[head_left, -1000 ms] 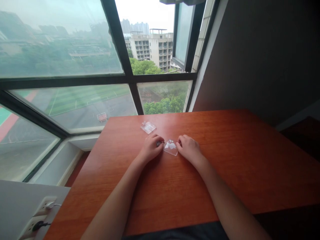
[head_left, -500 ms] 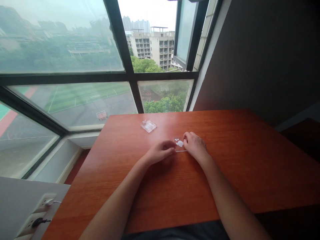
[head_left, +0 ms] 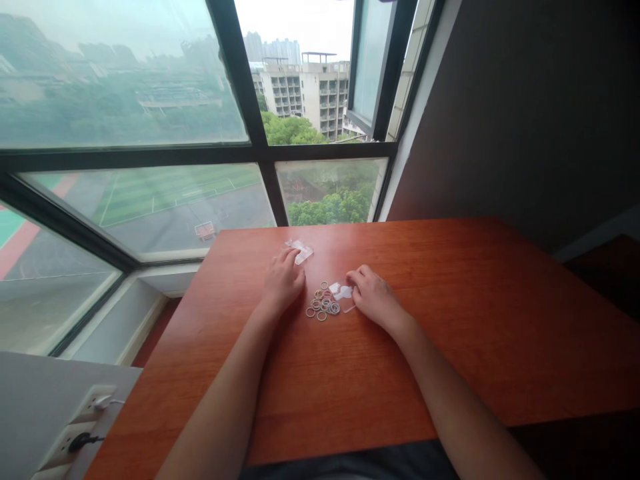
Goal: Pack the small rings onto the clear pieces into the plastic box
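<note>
Several small rings, mostly pale with a few reddish and tan ones, lie in a loose pile on the table between my hands. Right of the pile, a clear plastic box with white patches tilts in the grip of my right hand, whose fingers are closed on its right side. My left hand rests left of the rings, fingers stretched forward. Its fingertips overlap a second clear plastic case farther back; whether they press on it I cannot tell.
The reddish-brown wooden table meets a large window with dark frames at the back. A dark wall stands on the right. At lower left, plugs sit in a wall socket.
The rings, hidden before, now lie on the table. My left hand has moved left and forward to the far case. My right hand has shifted slightly left and tilted the box.
</note>
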{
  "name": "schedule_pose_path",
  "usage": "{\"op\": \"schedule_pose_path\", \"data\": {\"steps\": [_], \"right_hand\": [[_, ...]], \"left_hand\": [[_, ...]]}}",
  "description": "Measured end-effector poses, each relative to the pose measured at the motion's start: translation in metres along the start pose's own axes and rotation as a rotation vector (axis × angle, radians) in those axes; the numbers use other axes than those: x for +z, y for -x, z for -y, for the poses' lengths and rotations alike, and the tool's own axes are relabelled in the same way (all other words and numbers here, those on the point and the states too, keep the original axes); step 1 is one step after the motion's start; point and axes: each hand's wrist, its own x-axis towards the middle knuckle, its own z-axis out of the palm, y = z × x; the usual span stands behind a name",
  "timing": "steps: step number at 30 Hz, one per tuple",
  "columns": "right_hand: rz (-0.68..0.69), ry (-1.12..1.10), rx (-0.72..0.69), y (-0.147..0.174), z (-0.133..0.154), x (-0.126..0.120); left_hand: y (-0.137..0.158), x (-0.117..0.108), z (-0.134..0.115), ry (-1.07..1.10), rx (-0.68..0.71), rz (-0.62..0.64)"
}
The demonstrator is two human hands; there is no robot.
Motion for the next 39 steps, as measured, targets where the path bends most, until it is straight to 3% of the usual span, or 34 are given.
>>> {"op": "schedule_pose_path", "data": {"steps": [5, 13, 19, 25, 31, 39], "right_hand": [[0.022, -0.035, -0.025, -0.002, -0.003, 0.001], [-0.051, 0.047, 0.179, -0.008, -0.025, 0.002], [-0.045, 0.079, 0.261, -0.008, -0.031, -0.003], [-0.019, 0.099, 0.253, -0.006, -0.028, -0.006], [-0.006, 0.048, 0.225, -0.006, -0.025, -0.007], [-0.043, -0.006, 0.185, -0.007, -0.029, -0.004]], "left_hand": [[0.001, 0.004, 0.006, -0.049, -0.013, 0.086], [0.001, 0.002, -0.002, 0.078, 0.094, 0.120], [0.003, -0.008, -0.011, 0.281, 0.165, 0.325], [0.006, -0.021, -0.024, 0.333, 0.167, 0.512], [0.007, -0.025, -0.028, 0.348, 0.162, 0.515], [0.002, -0.011, -0.009, 0.256, 0.167, 0.319]]}}
